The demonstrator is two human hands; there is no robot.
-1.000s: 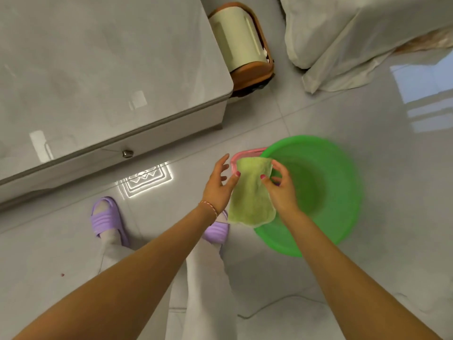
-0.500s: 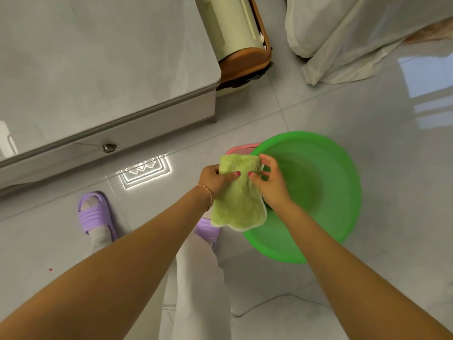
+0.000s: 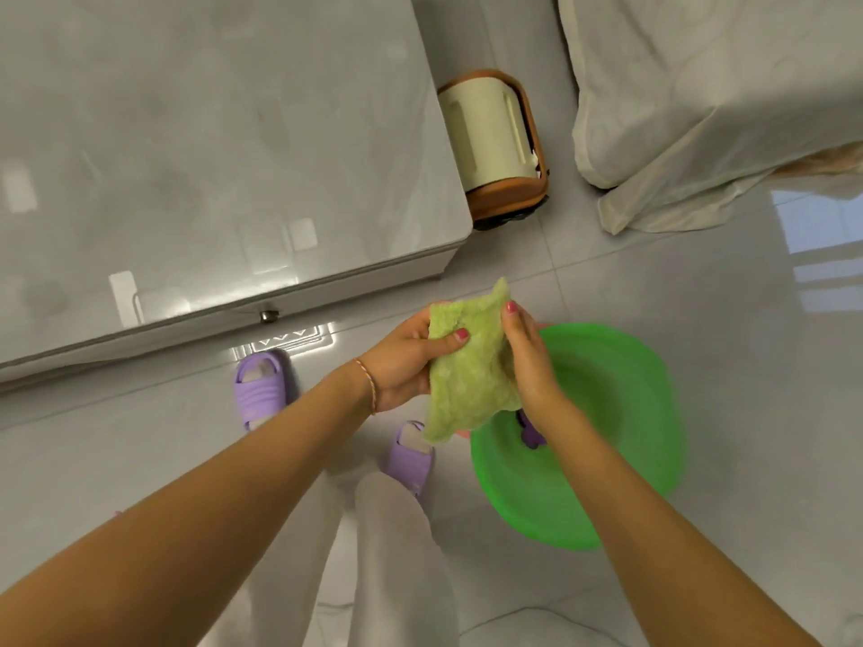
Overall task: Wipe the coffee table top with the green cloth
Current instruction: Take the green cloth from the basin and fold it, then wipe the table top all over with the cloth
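Head view, looking down. Soft, nubbly green cloth held in the air over the near rim of the round green plastic basin, clear of the floor. Left hand closed on the upper left edge, thumb pressed on the face; right hand pinching the right edge. Glossy grey coffee table top beyond and to the left of the basin, untouched. Best practice, by judgement: fold to a flat pad in one palm, carry across, press evenly, work in overlapping strokes from the far edge toward the near one.
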